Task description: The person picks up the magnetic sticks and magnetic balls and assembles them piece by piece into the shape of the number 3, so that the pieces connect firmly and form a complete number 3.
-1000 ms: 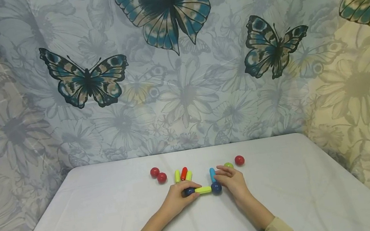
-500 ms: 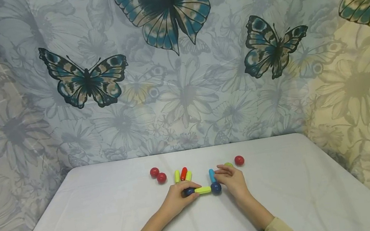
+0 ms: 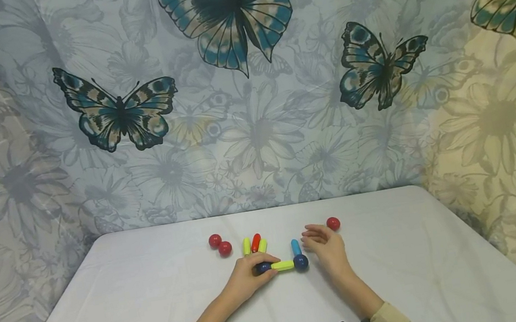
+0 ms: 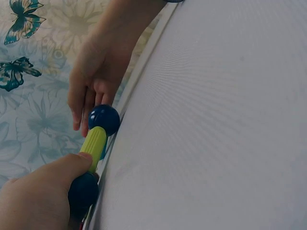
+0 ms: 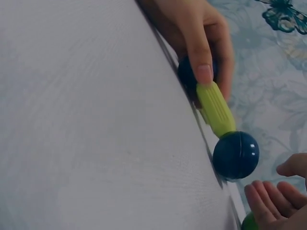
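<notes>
My left hand [image 3: 248,272] grips a dark blue ball [image 3: 264,267] at the left end of a yellow-green rod [image 3: 283,265]. Another dark blue ball [image 3: 300,263] sits on the rod's right end, and a light blue rod [image 3: 296,247] extends from it away from me. Just right of that rod, my right hand [image 3: 328,250] has its fingers loosely bent and touches none of the joined pieces. In the right wrist view a green ball [image 5: 249,222] shows partly behind the right hand's fingers; the head view hides it.
Beyond my left hand lie a red rod [image 3: 256,242] and two yellow-green rods [image 3: 247,246]. Two red balls [image 3: 220,244] rest farther left on the white table [image 3: 157,287]. Another red ball [image 3: 333,223] is just beyond my right hand. A butterfly-patterned cloth [image 3: 253,128] hangs behind.
My right hand has moved slightly right and away from the light blue rod, and now covers the green ball in the head view. My left hand keeps its grip.
</notes>
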{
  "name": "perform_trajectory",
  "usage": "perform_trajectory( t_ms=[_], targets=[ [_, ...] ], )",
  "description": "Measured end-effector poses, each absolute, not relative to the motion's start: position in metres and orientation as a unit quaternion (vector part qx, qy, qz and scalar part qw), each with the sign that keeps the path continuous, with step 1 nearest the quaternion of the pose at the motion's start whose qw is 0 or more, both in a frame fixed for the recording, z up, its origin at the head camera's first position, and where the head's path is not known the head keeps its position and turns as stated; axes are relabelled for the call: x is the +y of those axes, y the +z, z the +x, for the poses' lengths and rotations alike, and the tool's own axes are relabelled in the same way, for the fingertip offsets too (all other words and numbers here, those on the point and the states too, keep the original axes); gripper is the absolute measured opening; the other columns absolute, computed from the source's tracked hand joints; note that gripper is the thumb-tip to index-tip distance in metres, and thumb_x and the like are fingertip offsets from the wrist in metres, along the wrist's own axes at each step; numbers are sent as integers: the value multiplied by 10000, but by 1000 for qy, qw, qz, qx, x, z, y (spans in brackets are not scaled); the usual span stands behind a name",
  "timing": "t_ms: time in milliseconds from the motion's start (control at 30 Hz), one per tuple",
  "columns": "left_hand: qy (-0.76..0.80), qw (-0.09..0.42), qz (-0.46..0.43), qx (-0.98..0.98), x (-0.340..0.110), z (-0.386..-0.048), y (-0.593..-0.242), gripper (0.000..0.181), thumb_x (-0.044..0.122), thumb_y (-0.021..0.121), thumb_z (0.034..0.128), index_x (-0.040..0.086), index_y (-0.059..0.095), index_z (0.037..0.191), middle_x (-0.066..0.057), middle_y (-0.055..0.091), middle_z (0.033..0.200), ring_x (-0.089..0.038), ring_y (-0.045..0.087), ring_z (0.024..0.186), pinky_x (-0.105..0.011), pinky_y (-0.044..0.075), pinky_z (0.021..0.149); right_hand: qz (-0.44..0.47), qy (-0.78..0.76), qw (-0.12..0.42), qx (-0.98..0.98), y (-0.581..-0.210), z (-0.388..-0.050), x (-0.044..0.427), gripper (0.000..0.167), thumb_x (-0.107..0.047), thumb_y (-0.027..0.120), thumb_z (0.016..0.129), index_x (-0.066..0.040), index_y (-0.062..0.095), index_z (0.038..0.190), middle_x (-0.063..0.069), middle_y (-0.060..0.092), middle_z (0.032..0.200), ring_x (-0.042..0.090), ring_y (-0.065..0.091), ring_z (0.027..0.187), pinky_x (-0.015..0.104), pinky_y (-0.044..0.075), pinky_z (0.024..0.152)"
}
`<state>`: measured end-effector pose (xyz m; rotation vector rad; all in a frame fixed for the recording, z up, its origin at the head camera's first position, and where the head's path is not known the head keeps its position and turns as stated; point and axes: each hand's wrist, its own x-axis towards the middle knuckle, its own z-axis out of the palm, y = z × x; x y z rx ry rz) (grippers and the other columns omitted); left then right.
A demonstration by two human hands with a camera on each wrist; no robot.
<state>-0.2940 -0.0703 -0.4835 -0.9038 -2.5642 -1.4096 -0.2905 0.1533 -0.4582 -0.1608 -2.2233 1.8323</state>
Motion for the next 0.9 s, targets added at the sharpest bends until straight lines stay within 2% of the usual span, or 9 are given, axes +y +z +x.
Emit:
perform_trajectory(
  t_ms=[233,367,467,500,633,900],
  targets=[
    [-463,36,-297,-834,-70,-294,-484,236,208,741,861,262,721,1090,90,726,1108,-124,635,1142,-325,493,1033,-20,620,190,-761,-457,-291,162,268,-11,644,903,-31,655,1171,145,691,1158,258,665,1100,104,520,866],
    [-465,35,-298,-833,-70,-293,-483,239,208,739,863,266,719,1094,89,725,1109,-123,636,1138,-321,494,1032,-5,624,196,-756,-453,-288,167,290,-19,625,914,-30,639,1203,155,633,1267,303,568,1266,265,460,1070],
    [-466,33,-298,-832,-70,-293,-483,239,210,739,864,267,719,1095,90,724,1111,-126,635,1139,-320,495,1032,-3,617,195,-763,-454,-289,172,330,-23,617,915,-38,621,1245,165,575,1359,333,449,1380,399,338,1179],
    [-466,33,-297,-833,-70,-293,-483,238,211,739,864,268,719,1094,90,724,1111,-127,635,1140,-320,495,1032,-5,612,193,-767,-455,-290,173,343,-24,613,915,-42,614,1257,164,559,1380,332,416,1406,411,309,1195],
    [-466,35,-299,-832,-70,-293,-483,236,218,739,865,274,718,1093,90,725,1112,-129,635,1141,-315,497,1028,-12,593,187,-783,-462,-295,176,367,-8,616,904,-41,609,1270,162,549,1400,324,387,1427,414,287,1206],
    [-468,39,-302,-829,-71,-294,-485,241,197,743,860,271,720,1089,94,724,1109,-114,637,1134,-298,496,1024,-23,555,173,-814,-464,-297,175,375,41,621,886,10,610,1259,212,593,1337,335,476,1358,387,381,1137]
  ],
)
